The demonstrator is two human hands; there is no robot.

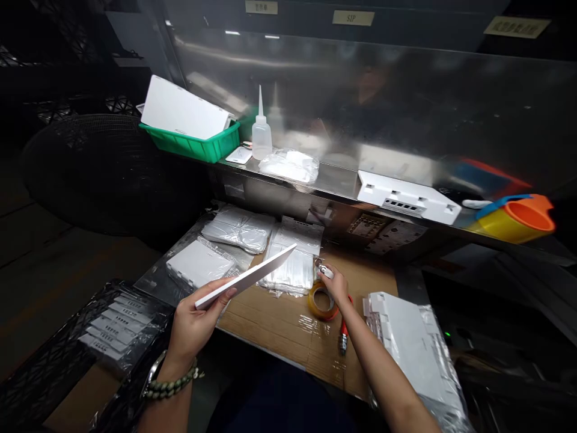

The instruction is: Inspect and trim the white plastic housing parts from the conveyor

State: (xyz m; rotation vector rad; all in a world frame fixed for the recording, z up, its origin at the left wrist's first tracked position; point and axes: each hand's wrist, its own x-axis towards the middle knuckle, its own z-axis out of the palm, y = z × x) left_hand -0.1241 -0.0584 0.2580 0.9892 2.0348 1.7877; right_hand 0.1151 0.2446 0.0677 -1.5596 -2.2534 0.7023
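Observation:
My left hand [195,322] grips the near end of a thin white panel [247,280], thumb on one side and fingers on the other. The panel is tilted and seen almost edge-on above the cardboard sheet [270,325]. My right hand [338,285] is closed on a small white object [326,272] whose kind I cannot make out. It is just over a roll of yellowish tape [312,305]. A red-handled tool [344,338] lies beside my right forearm. Behind the panel is a stack of clear-bagged white parts [291,264].
More wrapped white panels lie at the left [198,263] and right [412,349] of the bench. The metal shelf [336,175] carries a green bin [202,146], a squeeze bottle [262,137], a white housing [408,201] and a yellow-orange container [518,219]. A large fan [90,174] stands left.

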